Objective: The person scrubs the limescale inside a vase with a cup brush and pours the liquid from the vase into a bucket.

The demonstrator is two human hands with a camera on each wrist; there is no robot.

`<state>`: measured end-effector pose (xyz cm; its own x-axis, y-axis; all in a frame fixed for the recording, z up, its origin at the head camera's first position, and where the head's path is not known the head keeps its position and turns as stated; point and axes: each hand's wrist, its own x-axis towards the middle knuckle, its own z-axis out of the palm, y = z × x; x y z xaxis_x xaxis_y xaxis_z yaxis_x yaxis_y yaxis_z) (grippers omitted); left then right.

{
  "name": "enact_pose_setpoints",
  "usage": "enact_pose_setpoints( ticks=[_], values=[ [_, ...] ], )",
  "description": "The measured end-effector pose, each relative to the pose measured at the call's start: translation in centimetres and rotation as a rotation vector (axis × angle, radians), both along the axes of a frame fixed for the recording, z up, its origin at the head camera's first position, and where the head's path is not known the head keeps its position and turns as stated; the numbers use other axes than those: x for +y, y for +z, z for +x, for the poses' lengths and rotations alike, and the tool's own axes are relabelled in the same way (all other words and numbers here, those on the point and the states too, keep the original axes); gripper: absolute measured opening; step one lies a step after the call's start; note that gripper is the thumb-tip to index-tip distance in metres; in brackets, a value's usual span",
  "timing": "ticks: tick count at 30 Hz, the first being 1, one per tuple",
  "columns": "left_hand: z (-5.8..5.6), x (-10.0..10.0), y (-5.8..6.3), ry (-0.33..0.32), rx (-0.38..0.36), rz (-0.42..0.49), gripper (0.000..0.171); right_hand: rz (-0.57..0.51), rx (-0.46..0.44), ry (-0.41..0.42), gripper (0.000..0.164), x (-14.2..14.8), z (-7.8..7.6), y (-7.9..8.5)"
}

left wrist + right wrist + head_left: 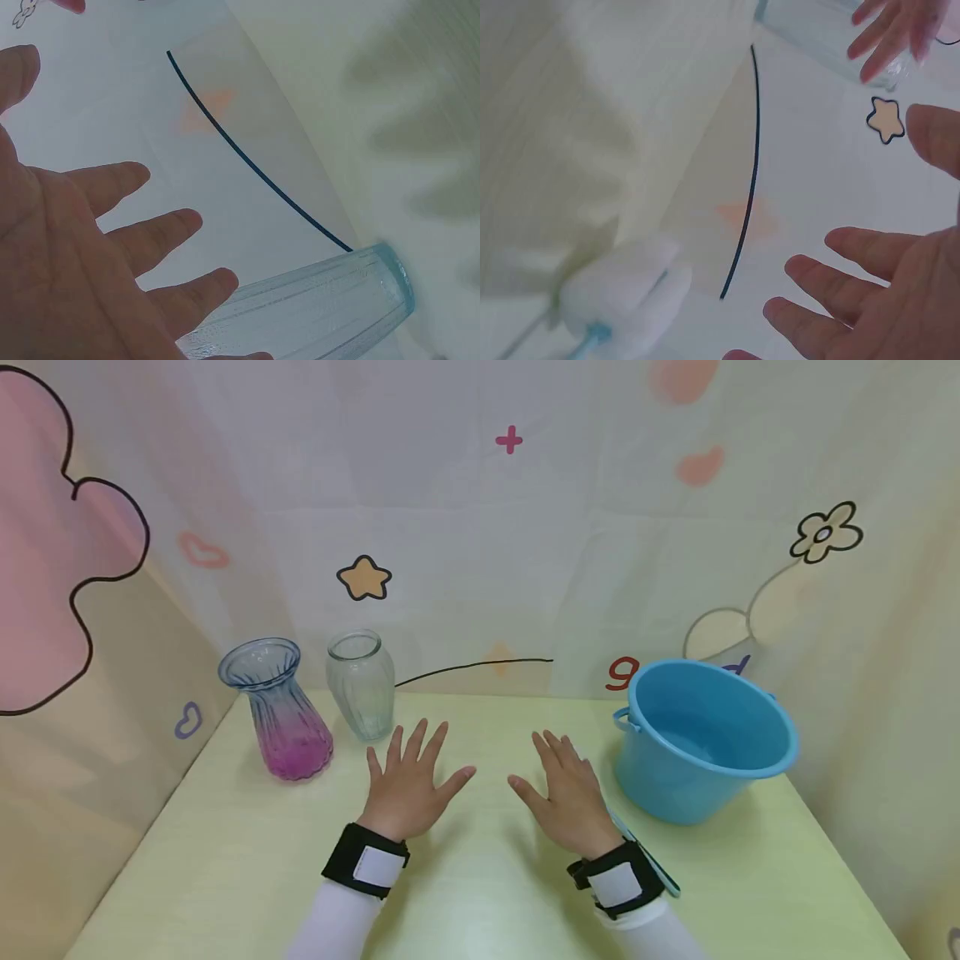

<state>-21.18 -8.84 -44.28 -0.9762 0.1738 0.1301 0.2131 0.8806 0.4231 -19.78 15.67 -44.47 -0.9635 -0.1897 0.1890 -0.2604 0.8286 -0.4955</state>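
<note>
My left hand (407, 789) hovers with fingers spread above the table, nearest to a clear glass vase (362, 685). Left of that vase stands a ribbed glass vase (292, 718), blue at its flared top and pink below. Palm down and holding nothing, my right hand (572, 802) is held over a thin stick (652, 860), which it partly hides. In the right wrist view, a white rounded head on a light-blue stem, like a sponge brush (626, 296), lies below the right hand. A blue bucket (693, 777) with side handles stands right of that hand.
The pale yellow-green table (480, 893) runs back to a printed cloth (480, 568) hanging behind it. More cloth borders both sides. The two vases stand at the back left, the bucket at the back right.
</note>
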Motion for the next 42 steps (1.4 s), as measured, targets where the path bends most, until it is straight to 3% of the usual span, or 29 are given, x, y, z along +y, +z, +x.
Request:
enact_pose_setpoints(
  ticks=[5,10,15,21,29,34,42],
  values=[
    [-0.1,-1.0,-0.1,-0.044,-0.082,0.069,0.090,-0.088,-0.001,0.062,0.076,-1.8,0.4,-0.6],
    [-0.3,-3.0,-0.2,-0.067,-0.153,0.143,0.094,-0.303,-0.130,0.186,0.071,-4.0,0.8,-0.7],
    [-0.3,-5.7,1.2,-0.080,-0.192,0.241,0.093,-0.548,-0.230,0.250,0.059,-6.1,0.4,-0.3],
    [0.3,-9.3,2.6,-0.080,-0.260,0.371,0.088,-0.705,-0.319,0.284,0.050,-9.1,-0.6,-0.1],
    [1.8,-13.0,3.6,-0.028,-0.226,0.443,0.079,-0.808,-0.427,0.352,0.046,-13.6,-1.5,0.3],
    [2.7,-15.0,3.9,0.006,-0.168,0.437,0.072,-0.848,-0.478,0.401,0.047,-15.9,-1.6,0.7],
    [3.0,-17.9,5.0,0.087,-0.092,0.554,0.070,-0.898,-0.543,0.486,0.053,-19.3,-2.7,2.6]
  ],
)
